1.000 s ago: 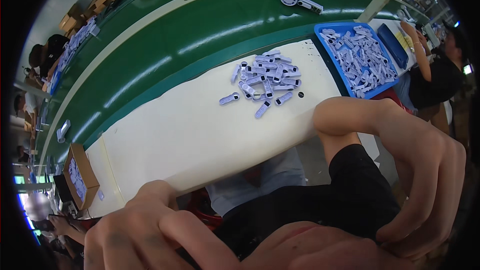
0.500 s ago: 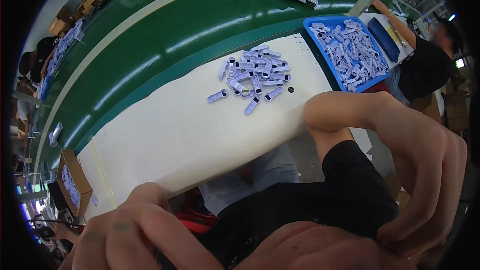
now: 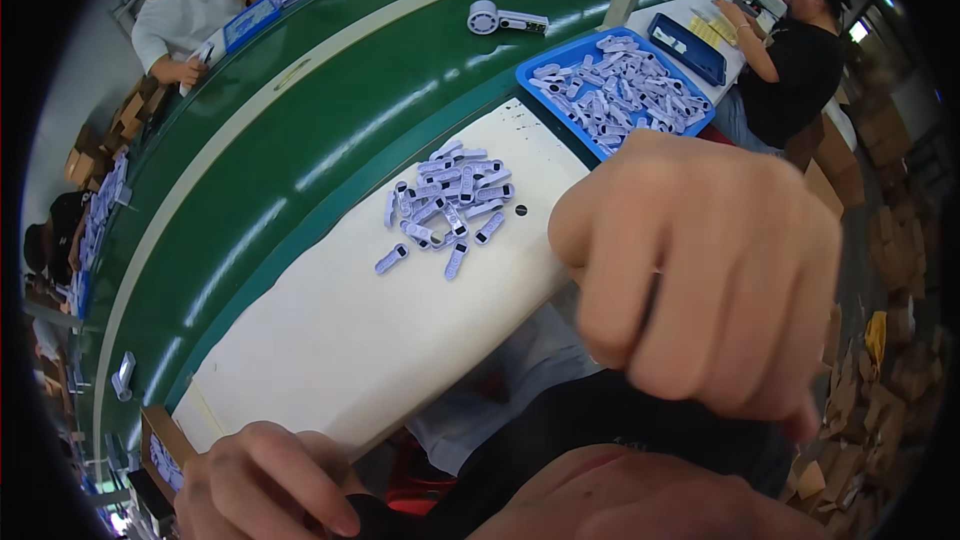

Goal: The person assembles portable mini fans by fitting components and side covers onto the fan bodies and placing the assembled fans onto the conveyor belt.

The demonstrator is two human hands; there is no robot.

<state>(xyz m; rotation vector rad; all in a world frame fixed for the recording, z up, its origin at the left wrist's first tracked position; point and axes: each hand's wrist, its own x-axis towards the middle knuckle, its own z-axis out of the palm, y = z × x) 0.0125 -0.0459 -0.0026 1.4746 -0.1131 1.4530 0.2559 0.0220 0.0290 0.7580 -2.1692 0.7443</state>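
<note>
A heap of small parts [image 3: 445, 202] lies on the table [image 3: 330, 340]. Behind the table runs the conveyor belt [image 3: 330, 90]; right of the heap sits a tray [image 3: 530, 72] holding more parts, touching the table's far right end.

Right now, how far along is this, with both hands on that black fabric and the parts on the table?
Done: nothing looks finished. The pile of small lilac parts lies loose on the white table, and the blue tray is full of more. In hand: the right hand is fisted on the black fabric at the lap, and the left hand grips its other edge. Left: both batches of parts, untouched.
</note>
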